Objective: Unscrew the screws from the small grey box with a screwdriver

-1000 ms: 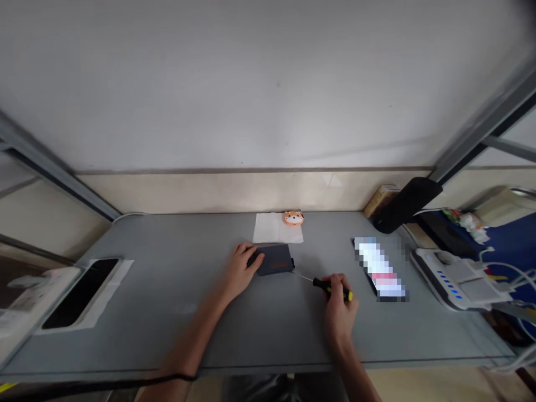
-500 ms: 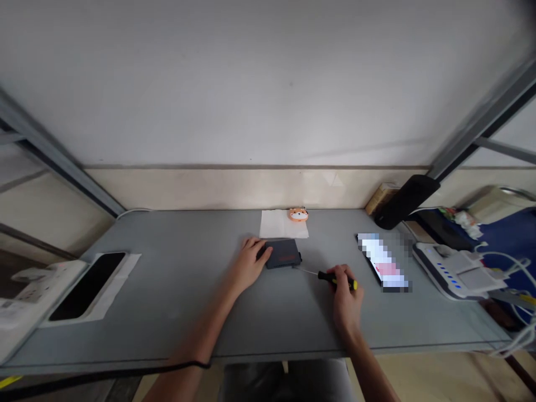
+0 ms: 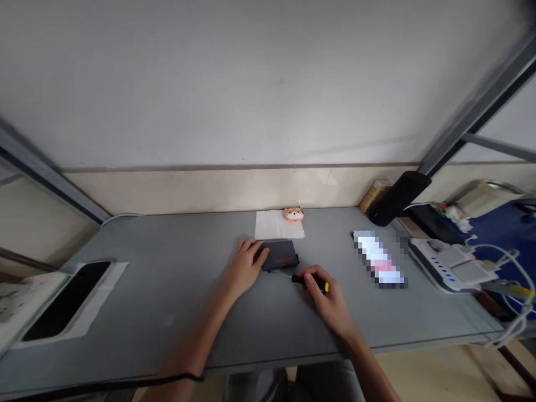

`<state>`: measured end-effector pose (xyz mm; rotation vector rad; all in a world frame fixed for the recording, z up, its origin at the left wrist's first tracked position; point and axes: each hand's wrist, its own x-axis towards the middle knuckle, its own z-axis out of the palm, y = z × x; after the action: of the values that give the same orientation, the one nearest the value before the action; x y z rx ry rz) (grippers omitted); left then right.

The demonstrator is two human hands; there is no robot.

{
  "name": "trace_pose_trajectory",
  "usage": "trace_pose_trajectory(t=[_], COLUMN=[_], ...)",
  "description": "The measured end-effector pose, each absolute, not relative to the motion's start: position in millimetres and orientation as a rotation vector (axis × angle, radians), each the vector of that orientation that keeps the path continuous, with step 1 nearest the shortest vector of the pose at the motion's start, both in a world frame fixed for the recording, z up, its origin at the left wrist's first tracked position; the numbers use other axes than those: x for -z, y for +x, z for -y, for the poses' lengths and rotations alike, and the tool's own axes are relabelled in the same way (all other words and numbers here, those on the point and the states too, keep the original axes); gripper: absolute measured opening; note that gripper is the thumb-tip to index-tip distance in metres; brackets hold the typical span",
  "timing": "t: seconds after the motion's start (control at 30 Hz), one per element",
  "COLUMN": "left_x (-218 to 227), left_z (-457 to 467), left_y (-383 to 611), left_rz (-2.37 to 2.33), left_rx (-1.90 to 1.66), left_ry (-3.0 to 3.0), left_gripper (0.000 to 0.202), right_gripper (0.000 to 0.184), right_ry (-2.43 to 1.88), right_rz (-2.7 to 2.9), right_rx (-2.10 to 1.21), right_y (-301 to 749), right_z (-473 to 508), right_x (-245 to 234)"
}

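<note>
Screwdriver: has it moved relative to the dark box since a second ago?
Yes. The screwdriver in the right hand has come left, toward the dark box; its tip now sits at the box's near edge.
</note>
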<state>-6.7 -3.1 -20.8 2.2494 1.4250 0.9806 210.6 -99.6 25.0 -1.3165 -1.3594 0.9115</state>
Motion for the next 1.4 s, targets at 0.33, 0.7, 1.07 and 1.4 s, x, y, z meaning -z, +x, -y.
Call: trace_pose_trajectory(t=[0.33, 0.7, 1.07, 1.4], left_x=[16, 12, 9, -10], left_z=[8, 8, 10, 26], left_y=[-3, -3, -3, -8], left_rz=[-1.443, -1.395, -1.359, -1.103], left_rx=[-1.03, -1.115, -1.166, -1.123], left_ry=[2.157, 2.188, 2.152, 2.248], left_gripper=[0.028, 0.024, 0.024, 0.02], right_gripper=[0.041, 0.041, 0.044, 0.052], right_ry=[-1.377, -1.361, -1.354, -1.393], right_rz=[1.345, 1.349, 1.306, 1.27], right_rx=[-0.911, -0.929, -0.966, -0.951], right_y=[214, 214, 212, 217], right_z=[100, 99, 101, 101], right_x=[-21, -22, -24, -18])
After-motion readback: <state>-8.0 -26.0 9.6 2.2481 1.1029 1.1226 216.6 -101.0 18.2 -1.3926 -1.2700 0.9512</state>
